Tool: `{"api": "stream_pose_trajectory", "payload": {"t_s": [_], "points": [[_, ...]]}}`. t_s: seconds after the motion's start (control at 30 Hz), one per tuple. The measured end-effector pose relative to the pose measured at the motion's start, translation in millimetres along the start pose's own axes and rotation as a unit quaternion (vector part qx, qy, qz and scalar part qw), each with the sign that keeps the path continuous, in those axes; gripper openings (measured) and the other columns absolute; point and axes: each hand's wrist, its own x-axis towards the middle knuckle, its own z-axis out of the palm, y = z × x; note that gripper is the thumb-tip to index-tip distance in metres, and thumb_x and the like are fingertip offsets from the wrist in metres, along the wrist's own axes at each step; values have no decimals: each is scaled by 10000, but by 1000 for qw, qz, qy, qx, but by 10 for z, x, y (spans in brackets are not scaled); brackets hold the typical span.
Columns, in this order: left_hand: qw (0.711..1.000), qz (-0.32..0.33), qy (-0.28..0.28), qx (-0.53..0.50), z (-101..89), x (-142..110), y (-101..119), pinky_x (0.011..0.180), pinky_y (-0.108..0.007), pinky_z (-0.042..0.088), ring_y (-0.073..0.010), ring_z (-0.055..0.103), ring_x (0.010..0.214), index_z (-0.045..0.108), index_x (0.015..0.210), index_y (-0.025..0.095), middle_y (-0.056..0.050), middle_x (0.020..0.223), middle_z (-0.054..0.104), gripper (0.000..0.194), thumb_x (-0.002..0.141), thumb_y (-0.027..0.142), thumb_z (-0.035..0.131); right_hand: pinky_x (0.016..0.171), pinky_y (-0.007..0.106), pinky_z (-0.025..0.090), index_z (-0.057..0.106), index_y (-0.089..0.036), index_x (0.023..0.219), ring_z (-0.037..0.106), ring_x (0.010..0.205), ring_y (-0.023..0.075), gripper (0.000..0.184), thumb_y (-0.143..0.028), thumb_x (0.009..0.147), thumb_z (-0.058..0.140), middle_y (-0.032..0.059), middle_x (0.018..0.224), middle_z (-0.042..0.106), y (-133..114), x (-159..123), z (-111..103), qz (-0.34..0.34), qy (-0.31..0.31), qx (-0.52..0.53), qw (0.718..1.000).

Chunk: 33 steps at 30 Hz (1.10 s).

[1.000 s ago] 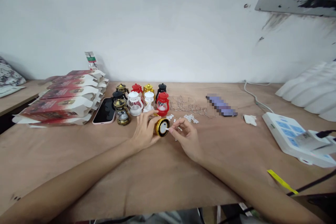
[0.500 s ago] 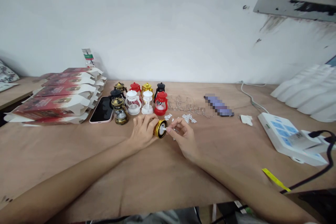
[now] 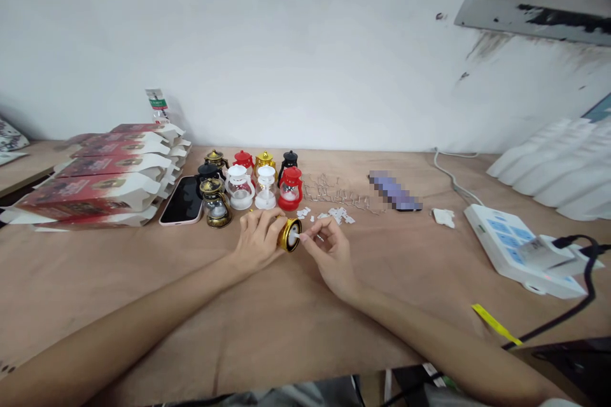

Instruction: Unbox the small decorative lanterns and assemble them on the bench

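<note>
My left hand is wrapped round a gold miniature lantern lying on its side, its round base turned to the right. My right hand pinches a small white tab at that base, thumb against forefinger. Whether the tab is fixed to the base cannot be made out. Behind my hands several small lanterns stand upright in rows, among them a red lantern, a white lantern and a bronze lantern. Small white pieces lie scattered just beyond my right hand.
Stacked red-and-white cartons are at the left, beside a phone. Thin wire handles lie behind the white pieces. At the right are a blurred-out phone, a white power strip with cables and a yellow tag.
The view has shifted slightly. My right fingers stay at the lantern's base with the white tab; my left hand keeps its hold on the gold lantern.
</note>
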Motion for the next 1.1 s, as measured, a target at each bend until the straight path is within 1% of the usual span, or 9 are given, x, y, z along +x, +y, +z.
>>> {"api": "stream_pose_trajectory", "payload": {"t_s": [0.23, 0.4, 0.47, 0.63, 0.8, 0.93, 1.03, 1.1], "points": [[1000, -4, 6, -9, 5, 5, 6, 684, -325, 263, -234, 444, 840, 521, 984, 151, -105, 927, 607, 205, 842, 300, 515, 633, 250, 407, 473, -223, 739, 495, 672, 111, 178, -306, 748, 631, -32, 722, 513, -7, 1, -6, -6, -25, -5, 1000], [1000, -18, 15, -14, 2, 15, 15, 692, -334, 270, -229, 445, 839, 509, 976, 153, -101, 920, 615, 273, 899, 399, 418, 672, 262, 414, 463, -231, 766, 513, 714, 120, 175, -314, 768, 616, -25, 752, 532, -18, -2, -10, -6, -49, 10, 999], [1000, -21, 15, -16, 4, 13, 16, 696, -335, 270, -224, 452, 845, 508, 967, 158, -95, 915, 618, 278, 905, 408, 404, 664, 264, 411, 457, -232, 766, 509, 709, 122, 180, -317, 767, 616, -24, 755, 532, -12, -2, -7, -8, -44, 10, 999], [1000, -16, 14, -9, 14, 1, 17, 702, -335, 271, -218, 460, 846, 504, 971, 179, -80, 911, 624, 189, 886, 336, 440, 642, 262, 407, 463, -228, 753, 495, 678, 118, 177, -296, 749, 627, -30, 732, 510, 11, -13, -5, -16, -24, -9, 1000], [1000, -1, 14, -7, 21, -10, 15, 693, -333, 272, -220, 454, 845, 508, 974, 172, -88, 913, 628, 168, 870, 292, 453, 615, 255, 395, 454, -223, 732, 479, 643, 111, 171, -257, 740, 621, -37, 699, 502, 5, -36, -9, -26, -1, -35, 999], [1000, -4, 6, -15, 19, -22, 4, 702, -339, 273, -225, 459, 846, 506, 998, 187, -86, 934, 627, 187, 865, 310, 460, 612, 257, 408, 446, -225, 726, 493, 636, 112, 185, -263, 727, 627, -39, 687, 509, -19, -35, 2, -23, 4, -31, 999], [1000, -14, -10, -23, 11, -18, -6, 709, -343, 272, -230, 461, 859, 509, 1008, 185, -89, 941, 625, 221, 858, 344, 476, 619, 265, 424, 443, -229, 731, 512, 648, 119, 209, -297, 724, 640, -35, 695, 521, -30, -32, 7, -17, 2, -19, 1000], [999, -16, -12, -25, 6, -10, -9, 706, -342, 270, -231, 461, 861, 511, 1008, 181, -90, 941, 624, 228, 860, 351, 476, 625, 270, 431, 443, -230, 736, 522, 659, 124, 230, -321, 718, 654, -31, 704, 532, -31, -33, 6, -13, -3, -16, 1000]]}}
